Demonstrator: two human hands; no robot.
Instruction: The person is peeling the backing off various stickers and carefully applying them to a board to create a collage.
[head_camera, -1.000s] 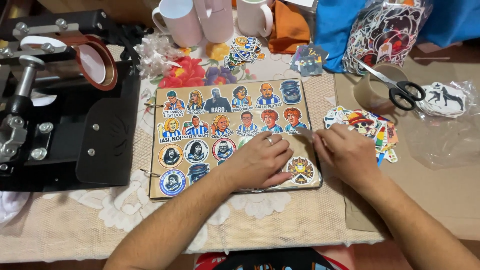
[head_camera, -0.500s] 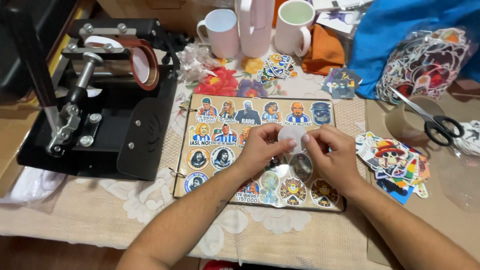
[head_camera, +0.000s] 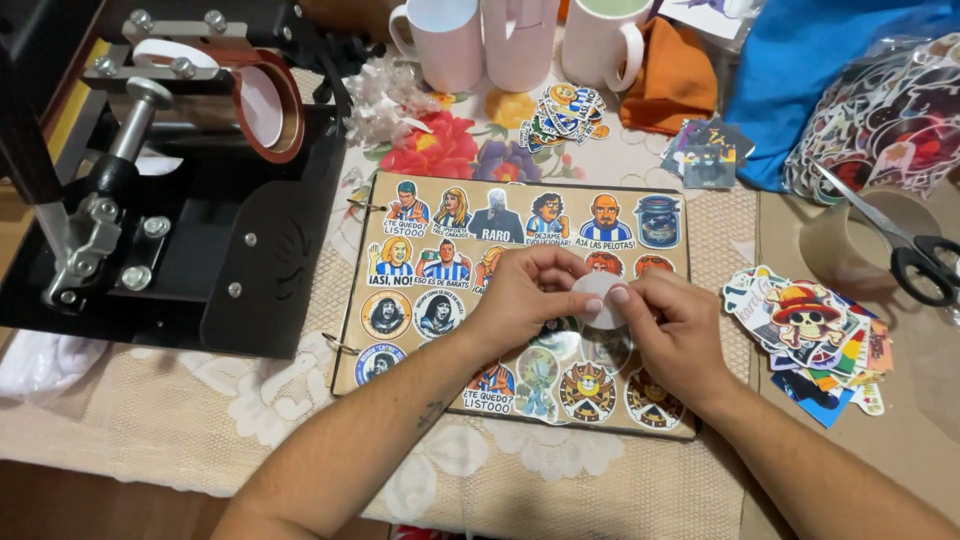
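Both hands meet above the sticker-covered board (head_camera: 520, 300) on the tabletop (head_camera: 150, 430), the left hand (head_camera: 525, 295) and right hand (head_camera: 675, 330) each closing a fingertip grip on one round white sticker (head_camera: 597, 298) held just over the board's middle.

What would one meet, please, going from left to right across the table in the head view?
Black press machine → brown sticker board → left hand → small round sticker held in both hands → right hand → loose sticker pile → scissors.
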